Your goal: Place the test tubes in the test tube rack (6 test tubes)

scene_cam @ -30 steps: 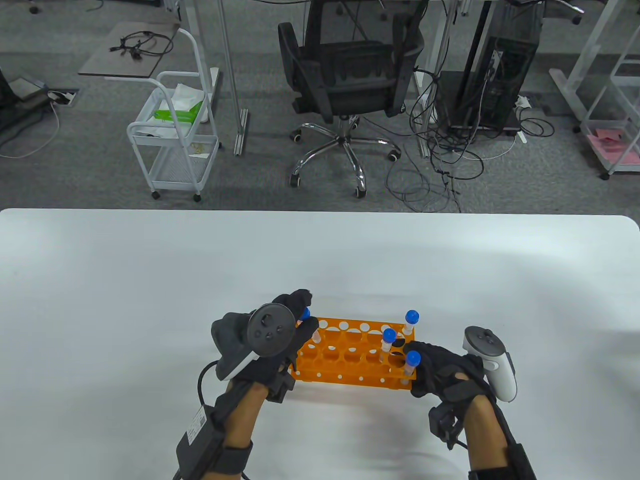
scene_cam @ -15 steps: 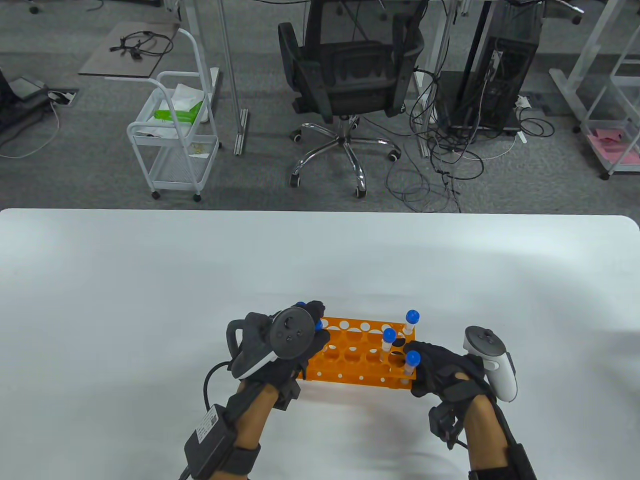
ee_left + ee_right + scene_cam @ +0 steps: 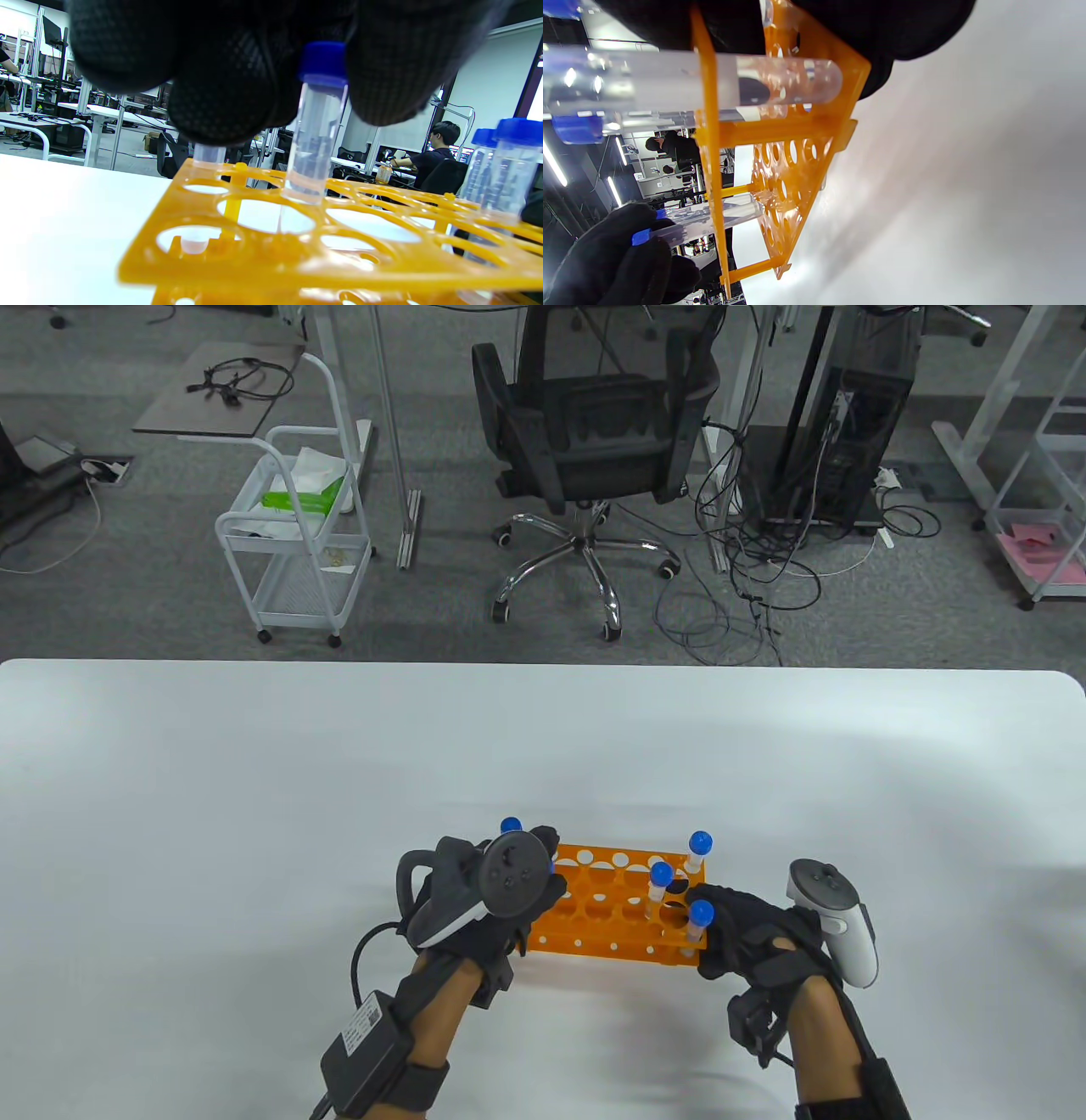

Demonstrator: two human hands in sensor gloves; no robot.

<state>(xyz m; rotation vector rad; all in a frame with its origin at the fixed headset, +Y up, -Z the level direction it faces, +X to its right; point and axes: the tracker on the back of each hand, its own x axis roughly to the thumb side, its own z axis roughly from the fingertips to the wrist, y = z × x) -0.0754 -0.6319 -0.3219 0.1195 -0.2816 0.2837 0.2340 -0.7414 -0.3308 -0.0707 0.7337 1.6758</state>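
An orange test tube rack (image 3: 594, 909) lies near the table's front edge. Three blue-capped tubes (image 3: 661, 875) stand in its right end, and one tube (image 3: 511, 825) stands at its far left corner. My left hand (image 3: 543, 884) is over the rack's left end. In the left wrist view its fingers (image 3: 382, 76) pinch the cap end of a clear tube (image 3: 316, 127), whose lower end sits in a rack hole (image 3: 265, 216). My right hand (image 3: 734, 929) grips the rack's right end beside a tube (image 3: 763, 82). The tracker hides most of the left fingers in the table view.
The white table (image 3: 254, 814) surrounds the rack on all sides. An office chair (image 3: 594, 449) and a white trolley (image 3: 297, 551) stand on the floor beyond the table's far edge.
My left hand has moved right and nearer over the rack's left end. The tube at the far left corner now stands uncovered. My right hand has not moved.
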